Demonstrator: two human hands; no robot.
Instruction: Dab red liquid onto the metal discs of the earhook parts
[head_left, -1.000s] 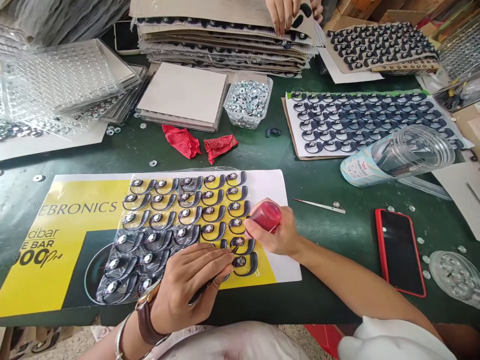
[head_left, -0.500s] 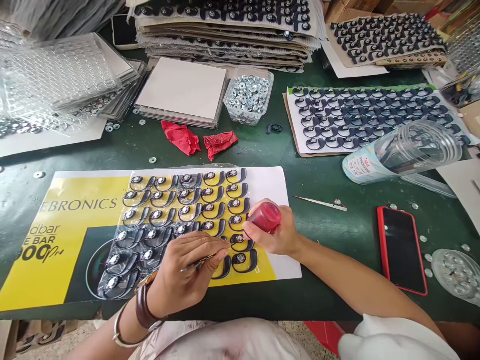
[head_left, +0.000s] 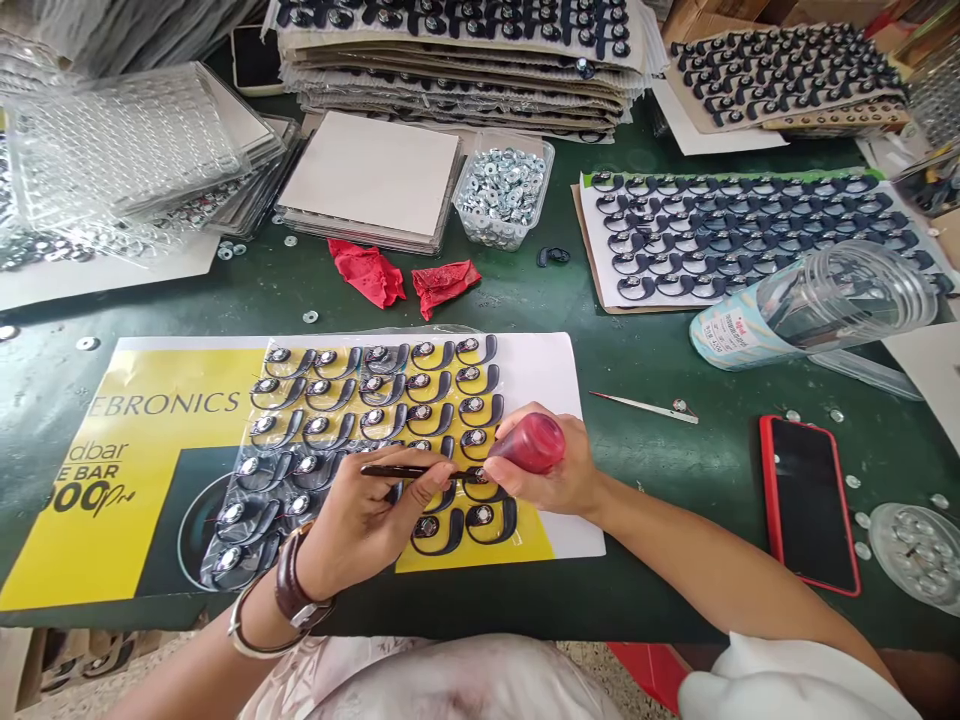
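Observation:
My left hand (head_left: 382, 520) is closed around slim black tweezers (head_left: 405, 471), whose tip reaches right, to the hook-shaped earphone part beside my right hand. In my right hand (head_left: 555, 475) is a red, rounded bottle (head_left: 529, 443), its blunt end turned up toward me and its other end hidden by the fingers. Both hands are close together over rows of black hook-shaped earphone parts (head_left: 430, 417), each bearing a round silver piece. These parts lie on clear plastic over a yellow and white printed sheet (head_left: 180, 370). My hands cover some of the lower rows.
A tub of metal washers (head_left: 502, 190), red scraps (head_left: 367, 272) and stacked cards (head_left: 371, 180) are beyond the sheet. To the right are a clear jar (head_left: 810, 300), a pale pointed tool (head_left: 645, 406), a red-cased phone (head_left: 810, 505) and another panel of parts (head_left: 675, 240). Loose washers lie about.
My left hand has turned the black tweezers from a slant to nearly level, their tip now beside the bottle. My right hand keeps the red bottle in nearly the same place. The view shifted slightly.

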